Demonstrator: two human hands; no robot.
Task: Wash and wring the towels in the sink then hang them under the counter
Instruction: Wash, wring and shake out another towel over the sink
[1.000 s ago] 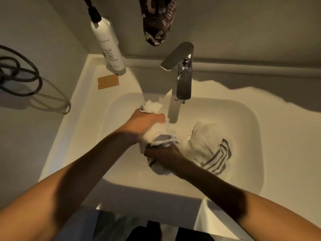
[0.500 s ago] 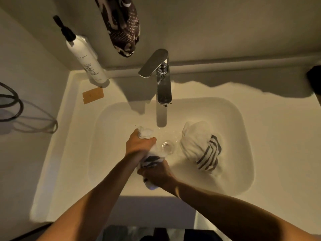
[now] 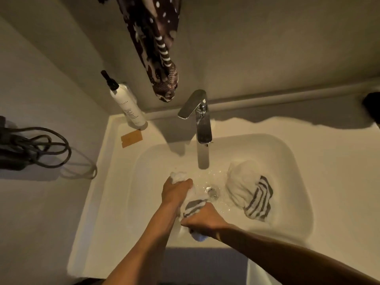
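Head view, over the sink (image 3: 292, 153): I wring a striped towel (image 3: 192, 205) above the basin floor, my left hand (image 3: 176, 191) clenched around its upper end and my right hand (image 3: 203, 220) clenched around its lower end, both fists tight on the cloth. The twisted roll runs from far-left to near-right, its long axis slanting toward me, one white tuft poking out past my left fist and the other end bulging below my right. It sits just left of the drain (image 3: 211, 191), clear of the stream from the faucet (image 3: 202, 120). A second towel (image 3: 249, 191) lies bunched and wet on the basin floor right of the drain, not yet wrung. The risks, as I judge them: the running water could re-soak the roll if I drift right; a wet end could slip from a fist; and lifting too soon would drip water over the counter edge.
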